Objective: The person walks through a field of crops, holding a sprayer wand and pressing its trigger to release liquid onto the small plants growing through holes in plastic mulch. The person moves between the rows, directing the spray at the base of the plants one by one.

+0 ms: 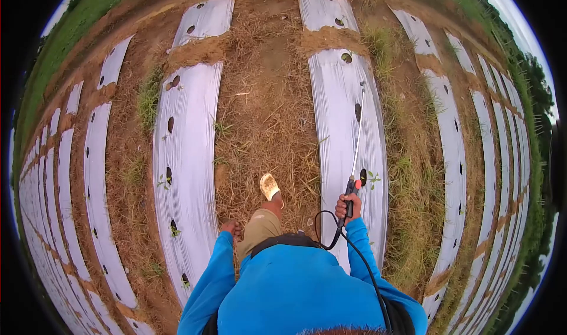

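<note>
My right hand (348, 207) is wrapped round the black handle of a spray wand (358, 131). An orange-red part shows at the top of the handle, and the thin metal tube points forward over the plastic-covered bed (333, 134) on the right. From the handle a black hose (369, 263) loops and runs back over my right arm. My left hand (232, 227) hangs beside my left thigh, its fingers loosely curled and nothing visible in them. Below the wand, the silvery plastic has round planting holes (364, 177), one with a green seedling (373, 180) beside it.
One foot in a pale clog (270, 186) stands on the dry-grass path (266, 116) between two beds. On the left lies another plastic-covered bed (189, 116) with holes and small seedlings. More covered rows curve away on both sides, with grass tufts (150, 99) between them.
</note>
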`<action>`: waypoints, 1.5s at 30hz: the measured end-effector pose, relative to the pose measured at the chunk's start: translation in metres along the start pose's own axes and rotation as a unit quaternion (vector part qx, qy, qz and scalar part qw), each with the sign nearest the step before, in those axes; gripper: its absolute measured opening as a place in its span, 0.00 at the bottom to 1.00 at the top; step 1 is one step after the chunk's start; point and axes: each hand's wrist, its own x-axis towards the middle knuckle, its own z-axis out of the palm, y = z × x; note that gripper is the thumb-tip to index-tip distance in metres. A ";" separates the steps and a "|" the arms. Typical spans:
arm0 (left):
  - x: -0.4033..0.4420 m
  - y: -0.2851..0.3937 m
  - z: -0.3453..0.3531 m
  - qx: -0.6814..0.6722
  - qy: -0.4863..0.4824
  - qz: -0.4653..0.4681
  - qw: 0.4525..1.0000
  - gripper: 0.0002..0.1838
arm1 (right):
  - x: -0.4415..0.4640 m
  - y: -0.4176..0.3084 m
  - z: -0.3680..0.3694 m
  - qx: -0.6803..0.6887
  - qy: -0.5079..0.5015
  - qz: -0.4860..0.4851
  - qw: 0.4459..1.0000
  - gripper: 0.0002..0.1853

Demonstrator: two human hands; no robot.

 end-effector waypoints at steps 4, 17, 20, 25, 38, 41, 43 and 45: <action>0.050 0.108 0.044 0.074 -0.058 -0.093 0.991 0.08 | 0.038 -0.068 0.086 0.018 -0.002 0.005 1.000 0.08; 0.070 0.517 0.168 0.064 -0.097 0.209 0.971 0.11 | 0.255 -0.273 0.256 0.039 -0.050 -0.005 0.998 0.08; 0.112 0.545 0.165 0.134 0.010 0.178 0.975 0.12 | 0.332 -0.322 0.290 0.004 0.028 0.000 1.000 0.09; 0.056 0.610 0.167 0.265 0.070 0.087 0.958 0.11 | 0.407 -0.413 0.372 0.028 0.040 0.008 0.999 0.11; 0.177 0.921 0.199 0.251 -0.011 0.150 0.956 0.15 | 0.636 -0.542 0.548 0.039 0.078 -0.038 0.995 0.11; 0.183 1.018 0.209 0.306 -0.021 0.128 0.943 0.15 | 0.663 -0.569 0.608 0.082 0.065 -0.043 0.994 0.11; 0.220 1.086 0.214 0.142 -0.093 0.136 0.976 0.15 | 0.676 -0.593 0.636 0.095 0.038 -0.044 0.994 0.11; 0.233 1.150 0.221 0.111 -0.114 0.193 0.968 0.16 | 0.685 -0.626 0.668 0.115 -0.017 -0.040 0.992 0.11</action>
